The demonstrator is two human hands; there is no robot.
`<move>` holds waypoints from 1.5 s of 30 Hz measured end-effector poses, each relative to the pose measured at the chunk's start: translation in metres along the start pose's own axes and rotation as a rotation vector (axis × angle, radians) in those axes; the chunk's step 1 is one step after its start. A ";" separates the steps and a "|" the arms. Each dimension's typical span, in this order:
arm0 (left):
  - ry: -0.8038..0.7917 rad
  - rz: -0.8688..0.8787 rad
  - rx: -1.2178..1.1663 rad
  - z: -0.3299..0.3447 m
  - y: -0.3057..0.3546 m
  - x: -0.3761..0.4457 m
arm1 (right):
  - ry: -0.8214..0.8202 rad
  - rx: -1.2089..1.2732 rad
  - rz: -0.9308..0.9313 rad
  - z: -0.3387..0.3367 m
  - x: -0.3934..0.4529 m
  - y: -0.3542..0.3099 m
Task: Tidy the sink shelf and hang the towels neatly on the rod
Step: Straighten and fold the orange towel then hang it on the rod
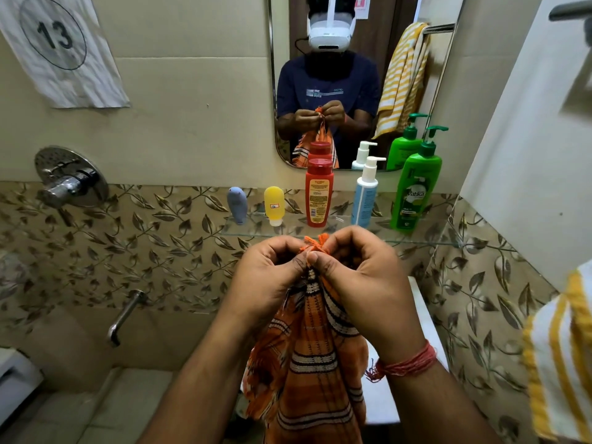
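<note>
Both grips, left hand [272, 277] and right hand [362, 277], pinched shut on orange towel [315, 373] corners; advise matching edges before hanging.

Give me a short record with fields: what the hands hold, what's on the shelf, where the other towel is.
hands: left hand and right hand pinch the top edge of an orange striped towel, which hangs down
shelf: glass shelf with grey tube, yellow tube, red bottle, white pump bottle, green pump bottle, all upright
other towel: yellow striped towel at right edge
</note>
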State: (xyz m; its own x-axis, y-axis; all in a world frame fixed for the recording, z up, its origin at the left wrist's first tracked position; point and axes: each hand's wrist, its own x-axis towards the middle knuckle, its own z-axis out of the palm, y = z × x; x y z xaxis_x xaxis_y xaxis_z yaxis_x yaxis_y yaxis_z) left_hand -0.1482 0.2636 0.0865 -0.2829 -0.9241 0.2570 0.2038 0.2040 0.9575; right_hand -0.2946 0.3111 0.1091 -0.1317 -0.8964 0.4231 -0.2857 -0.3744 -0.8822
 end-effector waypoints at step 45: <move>0.865 0.158 -0.216 -0.081 0.014 0.029 | -0.578 -0.807 -0.072 -0.111 -0.011 0.044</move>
State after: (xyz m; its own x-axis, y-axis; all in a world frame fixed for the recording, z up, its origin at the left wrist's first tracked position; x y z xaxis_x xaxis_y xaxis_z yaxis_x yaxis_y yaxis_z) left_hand -0.0776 0.2135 0.0965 0.5489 -0.8284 0.1115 0.3770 0.3643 0.8516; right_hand -0.4112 0.3308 0.0883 0.3331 -0.9358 0.1153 -0.8630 -0.3519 -0.3625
